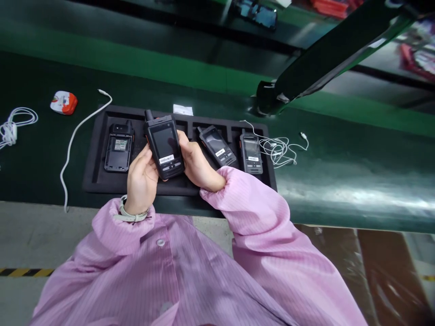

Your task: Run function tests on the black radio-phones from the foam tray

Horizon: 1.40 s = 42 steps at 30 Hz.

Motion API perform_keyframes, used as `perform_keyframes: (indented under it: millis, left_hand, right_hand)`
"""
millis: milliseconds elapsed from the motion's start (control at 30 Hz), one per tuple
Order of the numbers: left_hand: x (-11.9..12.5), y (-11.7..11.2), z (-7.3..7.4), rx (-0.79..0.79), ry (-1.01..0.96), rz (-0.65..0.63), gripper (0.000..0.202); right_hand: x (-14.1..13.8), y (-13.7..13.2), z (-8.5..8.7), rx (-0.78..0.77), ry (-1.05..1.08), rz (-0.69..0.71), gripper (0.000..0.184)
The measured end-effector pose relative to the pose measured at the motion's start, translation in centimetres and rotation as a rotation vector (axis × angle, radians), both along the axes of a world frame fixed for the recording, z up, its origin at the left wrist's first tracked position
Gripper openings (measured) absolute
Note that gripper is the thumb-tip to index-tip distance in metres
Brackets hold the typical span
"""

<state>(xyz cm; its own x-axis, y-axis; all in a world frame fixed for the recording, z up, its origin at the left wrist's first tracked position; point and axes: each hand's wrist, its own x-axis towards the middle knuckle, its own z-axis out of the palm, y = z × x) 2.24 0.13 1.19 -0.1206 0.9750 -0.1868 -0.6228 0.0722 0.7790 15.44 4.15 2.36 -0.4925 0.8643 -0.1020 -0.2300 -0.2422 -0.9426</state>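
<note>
In the head view, the bare left hand (142, 181) and bare right hand (196, 162) grip a black plastic phone with a stubby antenna (166, 144) from both sides. It is above a black foam tray (113, 186), near an open-backed black phone (118, 151).

A dark green table (340, 181) carries a black tray (102, 185). Left of it lie a loose white cable (61, 174), a coiled cord (12, 132) and a small orange-and-white box (64, 103); right of it — a tangled white wire (278, 151), one end reaching over the tray's edge.
</note>
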Motion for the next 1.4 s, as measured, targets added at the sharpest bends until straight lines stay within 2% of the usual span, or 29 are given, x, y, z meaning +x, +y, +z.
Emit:
perform_keyframes:
  millis: [167,333,467,600,733,933,1100,1333,1400]
  left_hand:
    - [0.7,-0.2,0.3,0.064,0.071,0.043,0.028]
    - [0.5,-0.3,-0.2,0.077,0.089,0.084,0.030]
    - [0.2,-0.2,-0.1,0.080,0.064,0.080,0.035]
    - [0.0,0.0,0.1,0.060,0.012,0.105,0.030]
    - [-0.4,0.2,0.3,-0.018,-0.094,0.122,0.024]
    - [-0.8,0.3,2.1,-0.240,-0.259,0.082,0.053]
    - [-0.9,0.2,3.2,-0.391,-0.209,0.017,0.059]
    - [-1.1,0.1,3.1,-0.409,-0.163,-0.060,0.058]
    - [-1.0,0.1,2.9,-0.376,-0.167,-0.037,0.057]
  right_hand:
    - [-0.1,-0.2,-0.1,-0.011,0.053,0.056,0.053]
    - [0.1,0.1,-0.4,0.093,0.029,-0.021,0.039]
    - [0.6,0.2,0.1,0.102,-0.049,0.036,0.044]
    - [0.8,0.2,0.8,0.245,-0.134,-0.002,0.041]
    - [0.4,0.1,0.7,0.369,-0.165,0.046,0.052]
    - [-0.2,-0.2,-0.7,0.578,-0.245,0.037,0.076]
    - [-0.4,-0.6,-1.1,0.763,-0.266,-0.036,0.074]
    - [-0.7,-1.0,-1.3,0.773,-0.251,-0.071,0.076]
    - [-0.6,-0.9,-1.1,0.730,-0.226,-0.070,0.071]
